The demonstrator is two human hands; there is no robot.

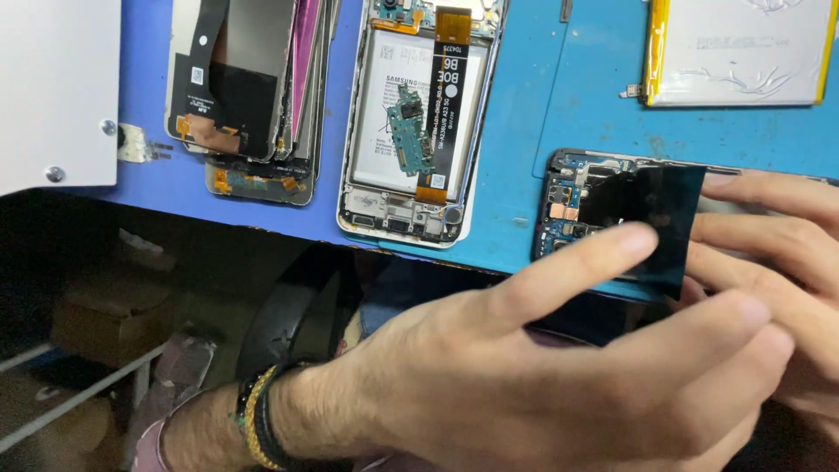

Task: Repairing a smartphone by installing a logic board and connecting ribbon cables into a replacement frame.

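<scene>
My left hand (542, 367) reaches in from the lower left, a beaded band on its wrist, its forefinger pressing on a thin black sheet (660, 218). My right hand (778, 245) comes from the right edge and pinches the same sheet's right side. The black sheet is held just above an opened phone (568, 205) whose blue circuit board shows at its left end. That phone lies on the blue work mat (524, 131) near its front edge. Most of the phone is hidden by the sheet and my fingers.
Another opened phone (411, 131) with a white battery, a black flex strip and a loose small board lies mid-mat. A stack of phone screens (253, 87) sits to its left. A silver battery pack (734, 52) lies top right. A white metal box (57, 87) stands far left.
</scene>
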